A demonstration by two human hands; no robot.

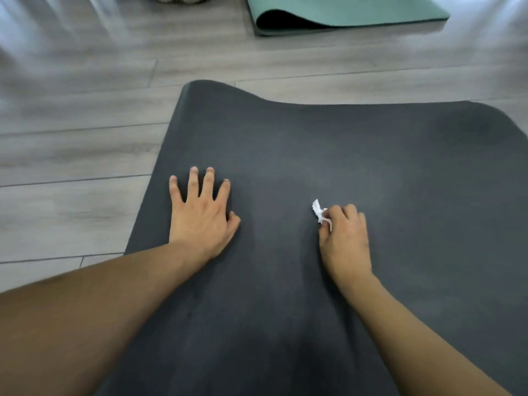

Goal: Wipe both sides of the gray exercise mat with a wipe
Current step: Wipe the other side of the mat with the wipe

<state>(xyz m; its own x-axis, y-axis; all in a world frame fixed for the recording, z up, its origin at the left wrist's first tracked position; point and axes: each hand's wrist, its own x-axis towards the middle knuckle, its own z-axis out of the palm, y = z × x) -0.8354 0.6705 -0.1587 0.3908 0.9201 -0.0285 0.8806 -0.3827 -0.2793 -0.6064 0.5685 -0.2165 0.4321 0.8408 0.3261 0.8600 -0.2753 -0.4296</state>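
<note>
The dark gray exercise mat [357, 155] lies spread on the wooden floor and fills most of the view. Its far left corner is slightly raised. My left hand [201, 215] rests flat on the mat near its left edge, fingers spread and straight. My right hand [344, 238] is on the middle of the mat, fingers curled round a small crumpled white wipe [319, 212]. A bit of the wipe sticks out to the left of the fingers and touches the mat.
A green mat [343, 12], folded over itself, lies on the floor at the far top right. Gray wood-plank floor [80, 144] stretches to the left and beyond the gray mat.
</note>
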